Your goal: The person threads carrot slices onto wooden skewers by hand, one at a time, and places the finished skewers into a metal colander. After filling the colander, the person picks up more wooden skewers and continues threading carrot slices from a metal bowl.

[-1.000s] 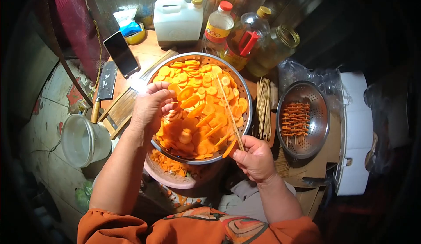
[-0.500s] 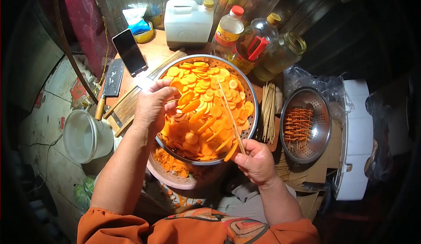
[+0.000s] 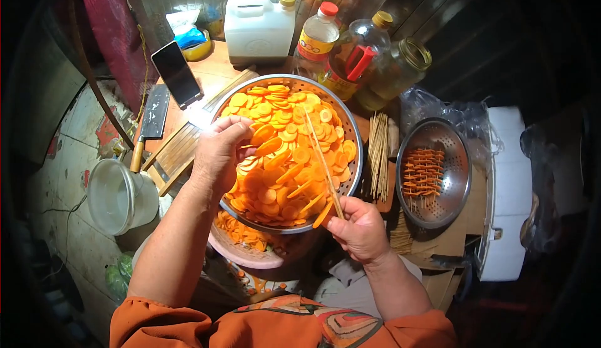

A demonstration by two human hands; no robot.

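From here I see a spaced row of carrot slices point(image 3: 289, 174) slanting between my two hands, above a perforated metal bowl point(image 3: 357, 173) heaped with loose slices point(image 3: 294, 122). My left hand point(image 3: 220, 151) is pinched closed on the row's upper end, fingertips on a slice. My right hand point(image 3: 358, 228) is closed around the lower end of thin sticks point(image 3: 324, 163), by the row's last slice; the sticks point up over the heap. Below the bowl I make out a pink basin point(image 3: 247, 259) with carrot pieces. To the right lie bundled sticks point(image 3: 378, 154), then a colander point(image 3: 456, 188) holding skewered carrots point(image 3: 422, 173). Leftward are a wooden slicer point(image 3: 175, 154), a cleaver point(image 3: 155, 111) and a phone point(image 3: 177, 76) on the bench point(image 3: 219, 66).
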